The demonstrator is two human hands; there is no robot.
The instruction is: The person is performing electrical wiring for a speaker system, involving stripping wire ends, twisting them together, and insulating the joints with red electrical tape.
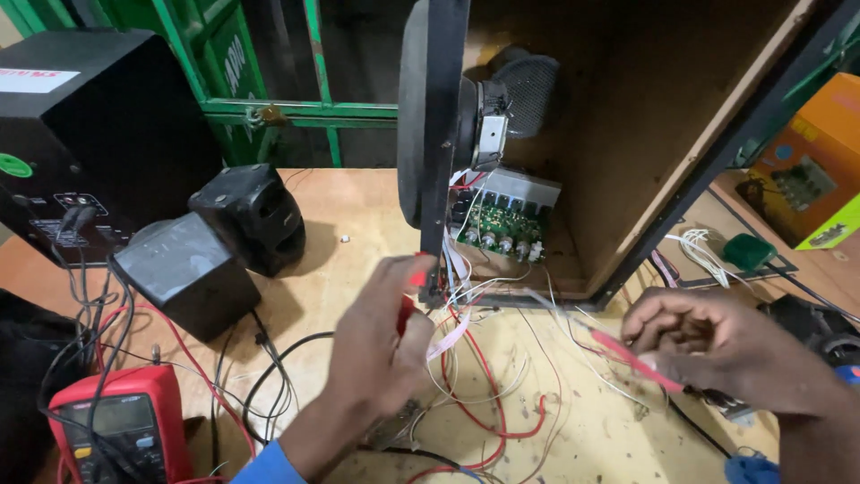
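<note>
The left hand (376,345) was clamped on a red probe (406,309) near the open speaker cabinet (645,134). The right hand (717,350) pinched another slim red probe (632,357) over loose wires (488,385) on the worktop (349,215). The wooden cabinet held a green amplifier board (502,229) and a speaker driver (488,121).

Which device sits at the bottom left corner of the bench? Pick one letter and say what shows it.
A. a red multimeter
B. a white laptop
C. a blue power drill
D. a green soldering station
A: a red multimeter with a grey screen lies at the bench's bottom left, black leads trailing from it.
</note>
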